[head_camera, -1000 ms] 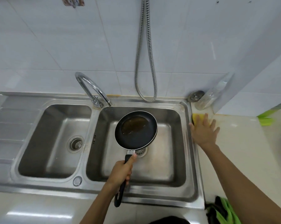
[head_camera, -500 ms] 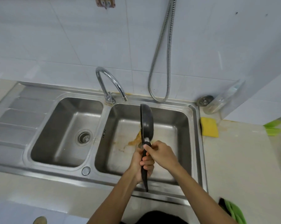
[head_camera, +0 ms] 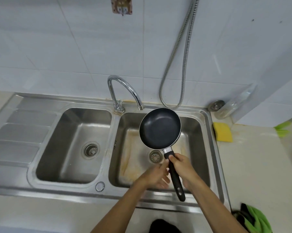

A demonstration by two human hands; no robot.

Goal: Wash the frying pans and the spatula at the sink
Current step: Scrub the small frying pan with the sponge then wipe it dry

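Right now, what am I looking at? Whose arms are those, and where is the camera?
The camera sits on a person's head, looking down, so the two arms coming from the bottom are that person's own. No machine here, just bare hands. The right hand grips the black handle of a small frying pan, held above the right basin of a steel sink. The left hand is open beside the handle. The tap curves over the sink, with no water visibly running. The basin floor has brownish stains. A yellow sponge lies on the counter to the right, and a green cloth in the bottom corner.
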